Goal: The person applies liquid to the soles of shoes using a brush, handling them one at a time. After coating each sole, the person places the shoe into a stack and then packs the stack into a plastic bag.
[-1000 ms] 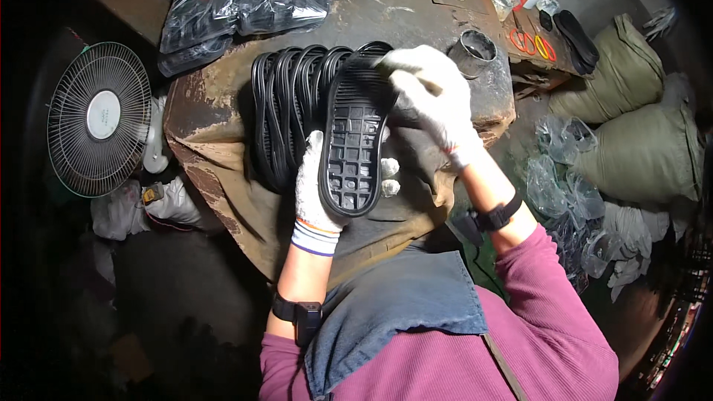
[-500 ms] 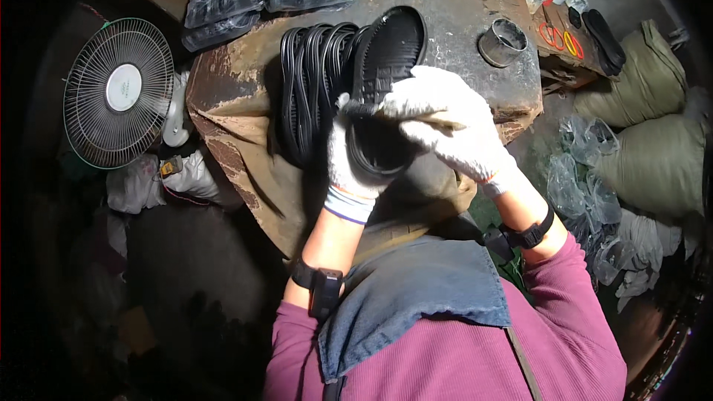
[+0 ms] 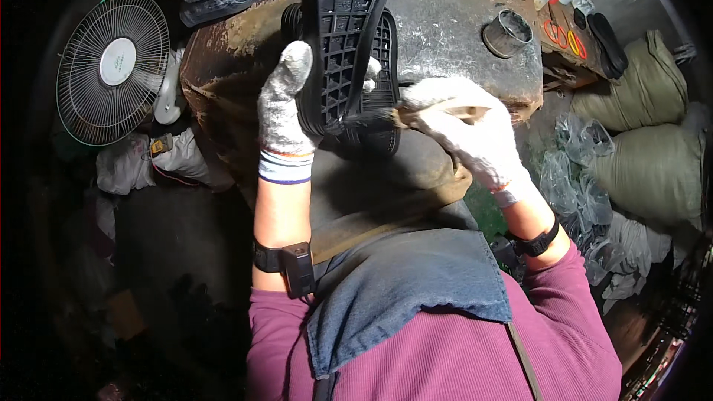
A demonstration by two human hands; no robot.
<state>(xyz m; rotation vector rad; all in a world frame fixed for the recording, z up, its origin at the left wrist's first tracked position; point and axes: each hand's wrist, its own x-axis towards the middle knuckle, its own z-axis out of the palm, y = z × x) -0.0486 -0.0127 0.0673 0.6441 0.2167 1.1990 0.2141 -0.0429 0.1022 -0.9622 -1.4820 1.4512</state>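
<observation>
From my remote seat I see the left hand (image 3: 286, 104) clasping the black sole (image 3: 343, 37) above the table (image 3: 445, 37), presumably to present its gridded face to the brush (image 3: 385, 114), whose handle the right hand (image 3: 475, 137) pinches between its fingers (the cup (image 3: 499, 43) stands apart).

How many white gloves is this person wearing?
2. One is on the left hand, which grips a black shoe sole that hides some of its fingers; the other is on the right hand, which holds a brush.
</observation>
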